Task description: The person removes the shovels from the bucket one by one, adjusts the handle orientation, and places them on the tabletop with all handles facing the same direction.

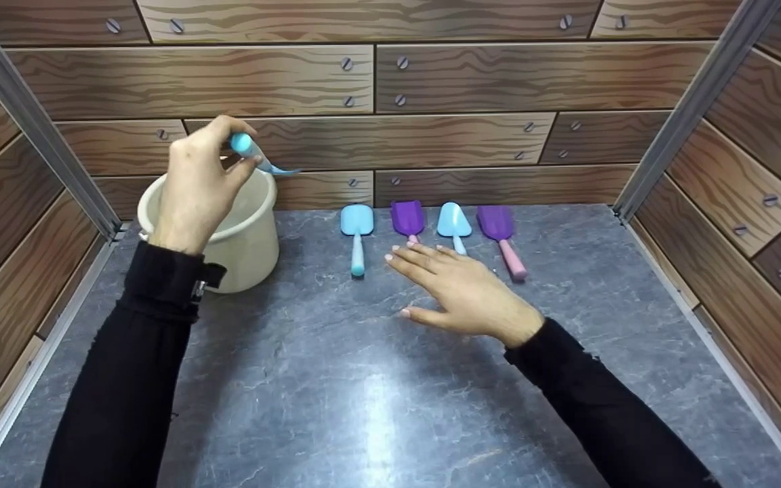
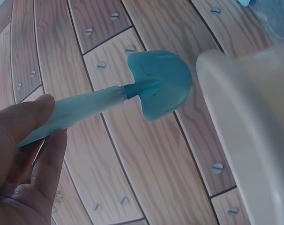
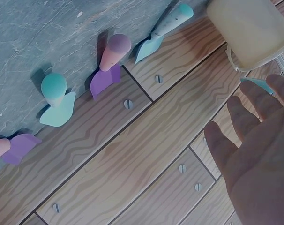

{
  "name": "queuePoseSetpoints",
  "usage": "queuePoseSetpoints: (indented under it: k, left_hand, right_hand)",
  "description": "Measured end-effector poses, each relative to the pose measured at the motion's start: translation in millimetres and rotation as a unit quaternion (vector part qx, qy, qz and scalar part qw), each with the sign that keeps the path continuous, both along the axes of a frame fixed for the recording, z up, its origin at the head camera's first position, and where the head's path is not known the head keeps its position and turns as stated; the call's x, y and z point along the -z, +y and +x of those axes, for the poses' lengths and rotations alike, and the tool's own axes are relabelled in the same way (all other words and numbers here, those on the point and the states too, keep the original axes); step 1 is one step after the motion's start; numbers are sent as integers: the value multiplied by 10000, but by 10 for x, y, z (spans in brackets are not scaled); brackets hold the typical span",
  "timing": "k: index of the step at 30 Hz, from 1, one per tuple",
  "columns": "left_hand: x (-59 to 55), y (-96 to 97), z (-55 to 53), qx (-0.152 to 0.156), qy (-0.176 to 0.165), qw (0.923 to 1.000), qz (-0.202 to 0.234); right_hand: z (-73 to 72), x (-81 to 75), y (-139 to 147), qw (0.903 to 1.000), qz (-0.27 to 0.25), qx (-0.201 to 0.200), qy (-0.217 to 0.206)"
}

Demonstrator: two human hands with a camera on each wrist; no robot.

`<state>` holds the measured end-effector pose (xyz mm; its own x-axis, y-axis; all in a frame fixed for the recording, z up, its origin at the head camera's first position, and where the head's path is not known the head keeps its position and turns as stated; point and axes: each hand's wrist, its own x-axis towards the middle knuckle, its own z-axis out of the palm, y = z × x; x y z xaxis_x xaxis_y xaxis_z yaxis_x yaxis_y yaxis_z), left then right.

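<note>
My left hand (image 1: 201, 173) pinches the pale blue handle of a small blue toy shovel (image 2: 163, 84) between thumb and fingers. In the head view it is raised over the cream bucket (image 1: 248, 254), and the shovel's blade points right, past the rim. My right hand (image 1: 465, 291) is palm down with straight, spread fingers and holds nothing. It overlaps the handles of a purple shovel (image 1: 407, 215) and a light blue pointed shovel (image 1: 454, 220). Left of it lies a light blue square-bladed shovel (image 1: 357, 220); to its right, another purple shovel (image 1: 496, 222) with a pink handle (image 1: 512, 260).
The shovels lie in a row along the back of a grey marbled table (image 1: 336, 366). Behind them stands a wood-patterned back wall (image 1: 431, 142), with similar panels on both sides. Metal posts (image 1: 689, 102) mark the corners. The bucket stands at the back left.
</note>
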<state>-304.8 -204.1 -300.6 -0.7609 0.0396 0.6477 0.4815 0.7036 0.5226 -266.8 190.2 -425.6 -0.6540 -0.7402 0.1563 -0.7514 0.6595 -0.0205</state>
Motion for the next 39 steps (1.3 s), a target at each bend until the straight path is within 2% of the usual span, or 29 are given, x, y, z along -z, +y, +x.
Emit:
queuePoseSetpoints:
  k: [10,22,29,35,39]
  left_hand:
    - [203,142,37,227,119,9997,-57]
    - [361,310,133,478,63,9988,12]
    - [448,397,183,663,-7,9978,38]
    - [547,434,220,748,161,9970,-111]
    - [610,464,247,839,189,9962,-102]
  right_hand:
    - [-1,-6,4,9999,-63,-22,103]
    - [-26,0,4,9991,-352,-19,226]
    - [-38,14,-2,9974,-674,-65,262]
    - [-49,19,-13,9950,-934,-64,362]
    - [-55,18,-18,9926,-1184,18,263]
